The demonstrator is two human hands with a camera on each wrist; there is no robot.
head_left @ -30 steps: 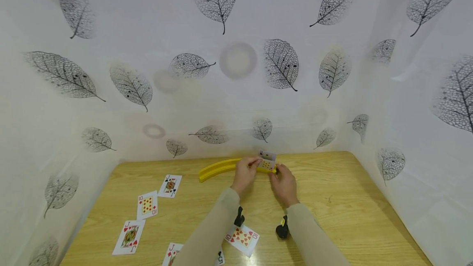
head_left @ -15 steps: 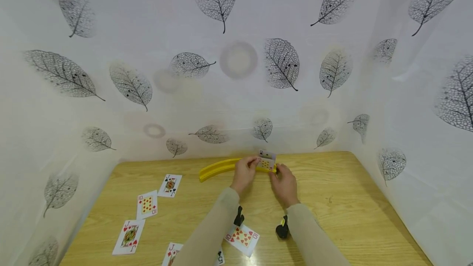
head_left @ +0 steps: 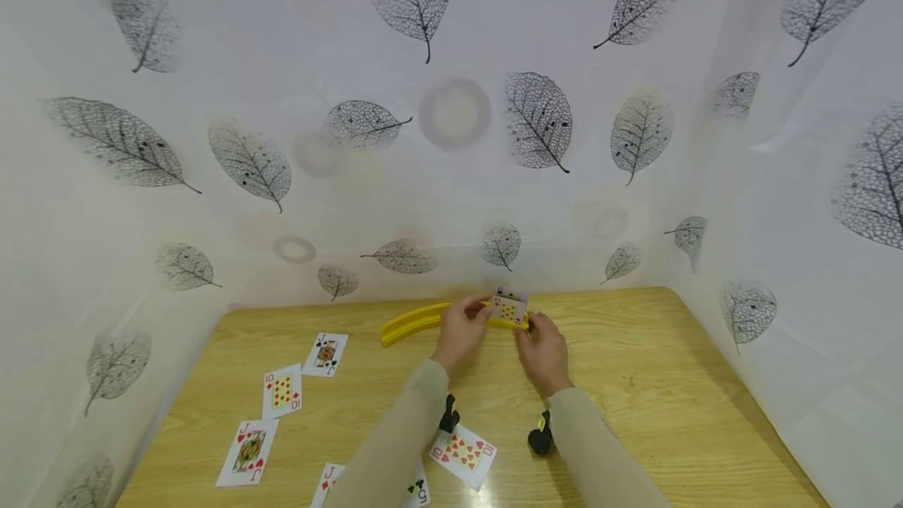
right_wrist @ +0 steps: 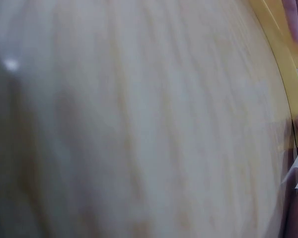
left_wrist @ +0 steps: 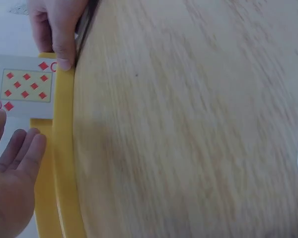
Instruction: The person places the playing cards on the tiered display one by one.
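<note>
A curved yellow card holder [head_left: 409,325] lies near the back edge of the table. The eight of diamonds [left_wrist: 27,85] stands in its groove at the right end, and another card [head_left: 502,289] shows behind it. Beside that eight, my left hand [head_left: 460,333] has its fingers extended; in the left wrist view the fingertips [left_wrist: 36,136] are apart from the card and the thumb is close to its corner. My right hand [head_left: 543,351] grips the right end of the holder, with the thumb [left_wrist: 64,59] on the front rim.
Loose cards lie face up on the wooden table [head_left: 670,398]: a jack of clubs or spades [head_left: 325,355], ten of diamonds [head_left: 282,391], jack of hearts [head_left: 246,452], ten of hearts [head_left: 463,456] and others partly under the left sleeve. A leaf-print curtain [head_left: 451,194] surrounds the table.
The eight of diamonds sits lower, covering more of the card behind it. My left hand has shifted slightly left and its fingers have come off the card. The right hand stays put.
</note>
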